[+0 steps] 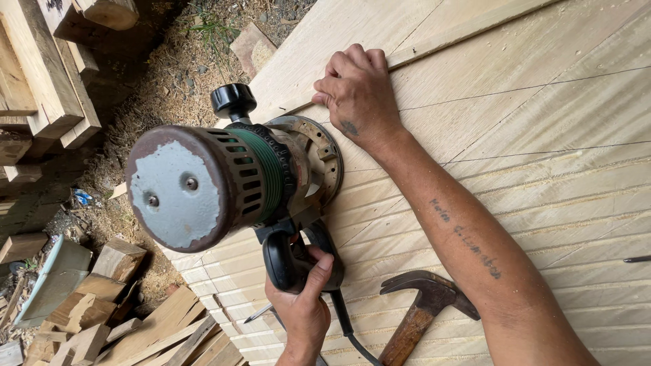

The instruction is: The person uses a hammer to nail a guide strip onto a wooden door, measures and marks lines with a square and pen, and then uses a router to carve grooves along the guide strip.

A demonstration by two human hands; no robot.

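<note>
— While the router stands on the grooved wooden panel, where are the hands?
— Right hand has its grip wrapped tight round the router's black handle. Left hand, fingers curled, presses a thin wooden strip against the panel.
— Anything else?
— A claw hammer lies beside the forearm.

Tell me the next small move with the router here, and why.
Probably ease the router along the wooden strip, keeping its round base against that edge. The left hand has its grip on the handle, the right hand bears on the strip, and the board shows cut grooves below but only drawn lines ahead.
</note>
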